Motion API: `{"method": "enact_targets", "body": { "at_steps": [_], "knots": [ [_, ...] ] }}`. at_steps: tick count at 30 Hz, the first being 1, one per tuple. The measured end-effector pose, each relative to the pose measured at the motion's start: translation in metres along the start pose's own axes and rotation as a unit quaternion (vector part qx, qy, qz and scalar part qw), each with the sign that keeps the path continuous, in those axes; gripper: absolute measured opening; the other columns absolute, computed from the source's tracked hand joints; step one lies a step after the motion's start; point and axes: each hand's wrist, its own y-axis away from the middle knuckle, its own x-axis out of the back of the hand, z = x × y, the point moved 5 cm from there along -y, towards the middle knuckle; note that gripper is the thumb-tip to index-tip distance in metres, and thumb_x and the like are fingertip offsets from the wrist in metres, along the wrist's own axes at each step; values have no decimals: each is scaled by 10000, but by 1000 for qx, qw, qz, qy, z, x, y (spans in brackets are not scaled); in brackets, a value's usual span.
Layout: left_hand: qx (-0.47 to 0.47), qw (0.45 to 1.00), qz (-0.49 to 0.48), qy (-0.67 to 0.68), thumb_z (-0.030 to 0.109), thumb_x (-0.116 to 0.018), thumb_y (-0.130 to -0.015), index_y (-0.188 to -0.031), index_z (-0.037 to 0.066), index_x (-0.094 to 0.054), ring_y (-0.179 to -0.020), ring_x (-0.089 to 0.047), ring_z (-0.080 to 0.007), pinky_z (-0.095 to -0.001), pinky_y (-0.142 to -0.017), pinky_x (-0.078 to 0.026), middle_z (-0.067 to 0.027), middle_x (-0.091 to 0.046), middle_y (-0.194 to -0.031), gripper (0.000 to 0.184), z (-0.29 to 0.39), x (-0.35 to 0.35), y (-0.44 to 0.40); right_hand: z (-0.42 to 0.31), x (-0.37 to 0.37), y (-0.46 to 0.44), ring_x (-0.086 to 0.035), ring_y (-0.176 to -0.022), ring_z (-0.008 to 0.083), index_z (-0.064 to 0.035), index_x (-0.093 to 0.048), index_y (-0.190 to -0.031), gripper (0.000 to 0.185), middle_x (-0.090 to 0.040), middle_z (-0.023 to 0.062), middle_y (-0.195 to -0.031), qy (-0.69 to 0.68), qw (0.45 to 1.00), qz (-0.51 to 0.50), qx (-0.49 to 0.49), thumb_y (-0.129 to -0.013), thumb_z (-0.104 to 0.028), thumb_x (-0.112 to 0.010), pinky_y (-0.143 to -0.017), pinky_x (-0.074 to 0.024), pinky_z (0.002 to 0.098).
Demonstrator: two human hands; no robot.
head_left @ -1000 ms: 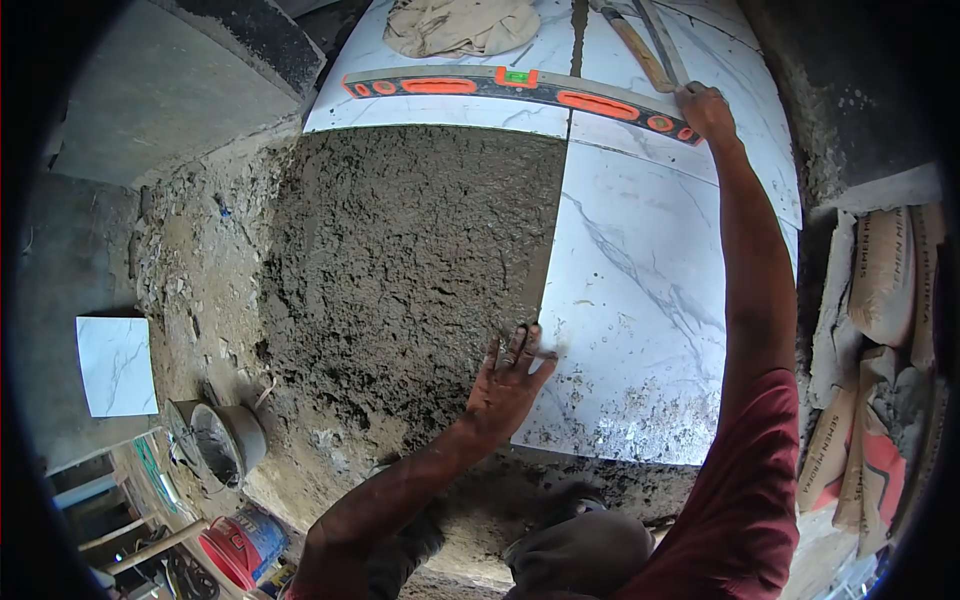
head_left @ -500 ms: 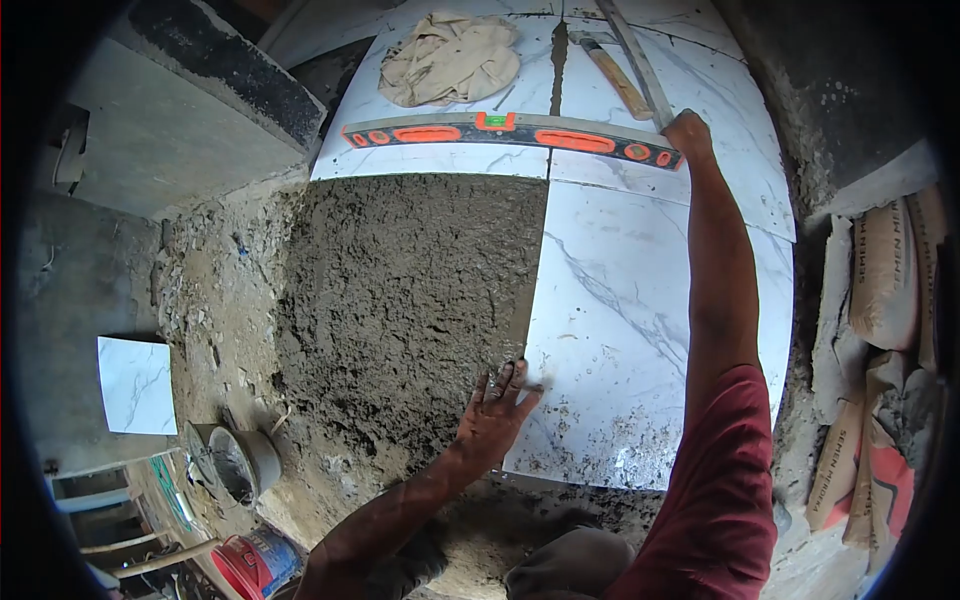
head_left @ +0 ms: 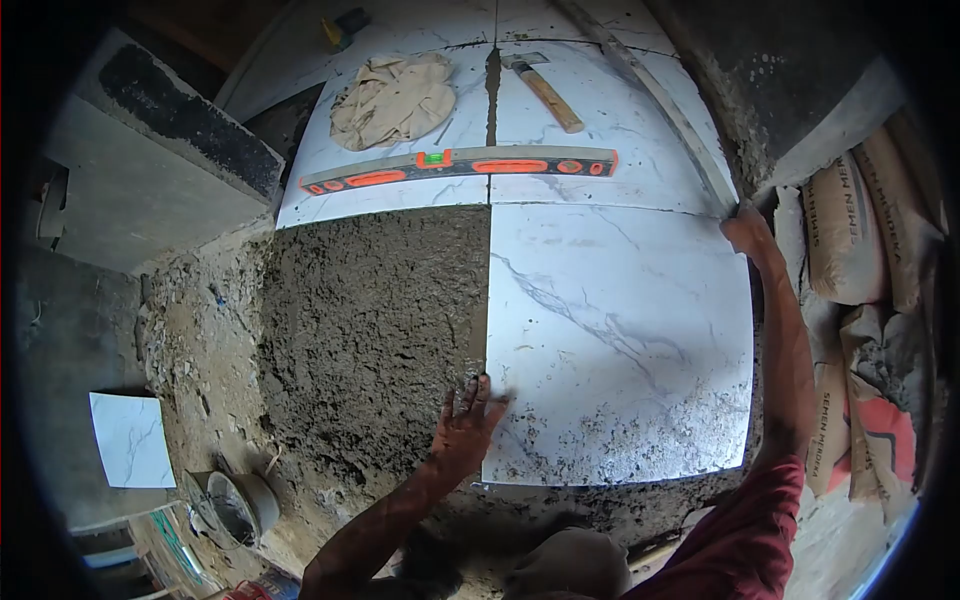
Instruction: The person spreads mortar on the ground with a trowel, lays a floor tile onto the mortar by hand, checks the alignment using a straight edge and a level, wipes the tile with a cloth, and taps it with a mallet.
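Mortar lies beside a marbled tile; the left hand, fingers spread and grasping nothing, is at the seam between them; the right hand grips the near end of a long metal bar slanting along the right; beyond lie a level, a hammer and a crumpled cloth.

A building site with a half-tiled floor: wet mortar lies left of a marbled tile, cement sacks stand at right, and a spirit level lies farther off.
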Motion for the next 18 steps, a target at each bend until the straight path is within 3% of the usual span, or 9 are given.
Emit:
{"method": "enact_targets", "body": {
  "at_steps": [1,5,6,9,11,14,17,18],
  "knots": [
    [0,1000,-7,0,346,-760,-706,-1463,201,-287,-1400,-252,-328,-557,-1110,-215,-215,-198,-1512,904,0,-2,0,-8,11,50,-655,-721,332,81,-559,-1036,439,-636,264,-818,-51,998,7,-32,-720,-221,-594,-651,-491,398],
    [-17,1000,6,-3,325,-743,-729,-1470,194,-271,-1399,-248,-344,-559,-1107,-222,-222,-196,-1509,889,-2,-9,2,6,0,143,-596,-673,234,51,-564,-1040,401,-618,158,-807,-181,981,-62,28,-748,-218,-624,-630,-468,358],
    [-20,1000,-10,0,303,-594,-851,-1435,165,-333,-1388,-257,-372,-566,-1091,-241,-237,-244,-1494,655,-2,-10,2,6,-2,163,-597,-698,227,49,-572,-1039,398,-623,143,-801,-219,972,-83,-10,-755,-224,-628,-646,-467,350],
    [-7,996,-41,79,291,-671,-807,-1386,161,-389,-1396,-229,-387,-575,-1096,-220,-229,-234,-1503,657,-3,-6,0,2,-11,228,-607,-763,217,55,-592,-1039,406,-630,141,-783,-270,953,-115,-82,-756,-231,-641,-690,-472,345],
    [-16,994,-37,106,273,-728,-771,-1353,153,-411,-1402,-202,-404,-578,-1103,-203,-235,-215,-1509,673,-2,-2,-2,18,-30,276,-612,-715,232,62,-594,-1019,394,-634,162,-767,-249,967,-47,-16,-756,-228,-640,-665,-484,361],
    [30,987,-106,120,284,-732,-781,-1381,134,-383,-1413,-177,-403,-564,-1110,-201,-242,-249,-1498,710,-1,10,-1,28,-37,378,-632,-658,308,66,-598,-997,388,-648,178,-722,-260,963,-50,-53,-755,-235,-642,-633,-493,392],
    [4,971,14,240,322,-724,-788,-1409,97,-345,-1405,-228,-377,-533,-1118,-197,-251,-318,-1463,762,21,23,-20,55,-59,477,-642,-661,390,57,-556,-1027,417,-621,247,-714,-151,988,32,16,-749,-238,-652,-598,-491,435],
    [-12,956,35,291,414,-663,-848,-1428,53,-309,-1396,-250,-371,-484,-1128,-199,-264,-332,-1449,770,35,33,-30,58,-62,505,-632,-646,401,48,-539,-1006,404,-610,245,-692,-148,989,20,20,-743,-232,-662,-580,-490,439]
  ]
}}
